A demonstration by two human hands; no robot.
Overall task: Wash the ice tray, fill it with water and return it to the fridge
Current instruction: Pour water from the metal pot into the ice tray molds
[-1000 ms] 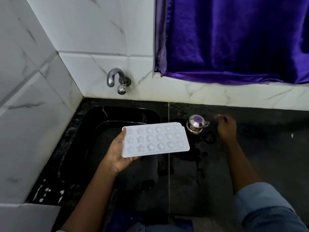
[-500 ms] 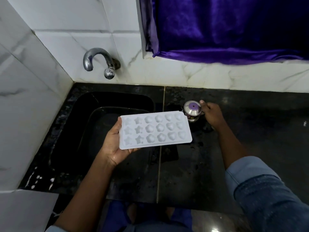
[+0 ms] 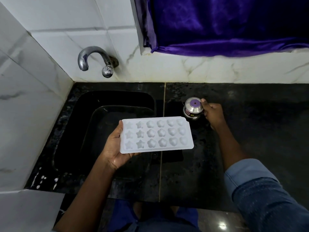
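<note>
Head view: the right hand [image 3: 212, 113] has travelled left across the black counter [image 3: 260, 134]. A second ago it hovered beside the small steel pot [image 3: 192, 109]; now it has closed on it, fingers curled against the side and thumb at the edge of the purple-capped lid. The left hand [image 3: 115, 148] has kept its hold on the white ice tray [image 3: 157, 134], gripping the left short end with the thumb on top and fingers beneath. The tray is level with its moulds up, over the right edge of the sink [image 3: 100, 101], in front of the tap [image 3: 93, 57] and not under it. No water is running, so washing looks not yet begun. The pot probably holds soap or a scrubber, though its contents are hidden
</note>
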